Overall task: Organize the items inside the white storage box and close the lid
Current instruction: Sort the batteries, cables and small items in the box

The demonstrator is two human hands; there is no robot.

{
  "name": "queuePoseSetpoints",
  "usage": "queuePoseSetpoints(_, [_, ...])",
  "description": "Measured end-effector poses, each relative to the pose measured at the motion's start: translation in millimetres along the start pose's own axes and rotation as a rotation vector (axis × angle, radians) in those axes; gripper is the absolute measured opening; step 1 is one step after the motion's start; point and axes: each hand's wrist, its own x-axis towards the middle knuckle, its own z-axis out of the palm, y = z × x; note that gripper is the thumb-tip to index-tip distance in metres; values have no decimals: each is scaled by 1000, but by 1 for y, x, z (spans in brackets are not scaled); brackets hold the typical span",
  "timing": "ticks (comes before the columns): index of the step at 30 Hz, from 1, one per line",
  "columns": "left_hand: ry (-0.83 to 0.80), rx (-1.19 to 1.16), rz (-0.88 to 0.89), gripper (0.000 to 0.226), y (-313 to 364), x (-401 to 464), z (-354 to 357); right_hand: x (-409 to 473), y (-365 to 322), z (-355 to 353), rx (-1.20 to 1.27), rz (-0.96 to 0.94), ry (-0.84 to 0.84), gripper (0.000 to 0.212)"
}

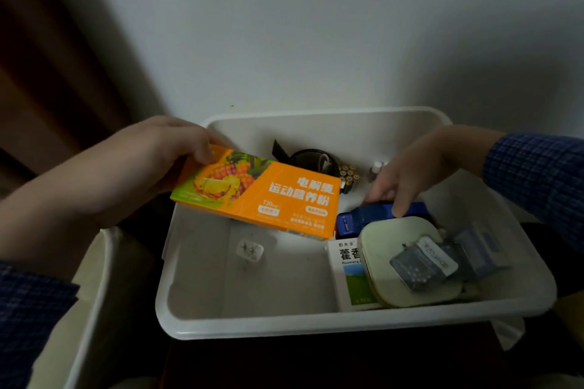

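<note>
Our left hand pinches the orange box by one corner above the white storage box; it could tip and slip. Our right hand, fingers loosely spread, touches the blue item and might jostle the batteries

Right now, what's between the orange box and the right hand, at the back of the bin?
In the head view, a cluster of batteries stands between the orange box and the right hand, with small bottles just beside the hand, all inside the white bin.
</note>
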Motion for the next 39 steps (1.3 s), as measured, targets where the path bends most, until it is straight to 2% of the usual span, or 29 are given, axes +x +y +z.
queuePoseSetpoints(2, [-28,3,18,28,-6,1,-3,2,0,2,29,27,21,36])
queuePoseSetpoints(6, [-158,183,8,38,-10,10,-11,4,-5,8,20,134,139,34])
queuePoseSetpoints(9, [-299,391,9,44,-11,14,-6,8,-5,11,108,131,350,33])
queuePoseSetpoints(12, [-401,476,-64,38,-11,20,4,1,-10,13,121,25,514,28])
queuePoseSetpoints(14, [-448,510,-124,44,-14,23,10,-8,-20,16,122,-139,717,22])
queuePoseSetpoints(15, [-453,517,-147,46,-15,23,12,-14,-28,20,166,-233,758,19])
queuePoseSetpoints(17, [-430,512,-156,46,-18,26,12,-20,-45,34,216,-366,638,22])
queuePoseSetpoints(20, [-412,485,-135,43,-20,28,6,-8,-66,58,180,-368,500,39])
queuePoseSetpoints(24, [-459,517,-108,39,-19,29,1,1,-74,62,237,-390,488,40])
queuePoseSetpoints(27, [-505,718,14,33,-14,31,8,-7,-69,56,244,-402,506,36])
queuePoseSetpoints(29, [-527,824,75,37,-11,33,17,-13,-64,52,241,-402,521,35])
queuePoseSetpoints(32, [-591,746,95,43,-9,41,35,-30,-52,44,235,-372,495,35])
queuePoseSetpoints(34, [-559,482,-36,48,-13,49,44,-47,-37,38,252,-358,447,39])
queuePoseSetpoints(36, [-530,219,-253,54,-22,60,49,-65,-19,35,293,-326,427,44])
queuePoseSetpoints(39, [-504,217,-421,61,-44,62,63,-75,6,35,305,-205,491,34])
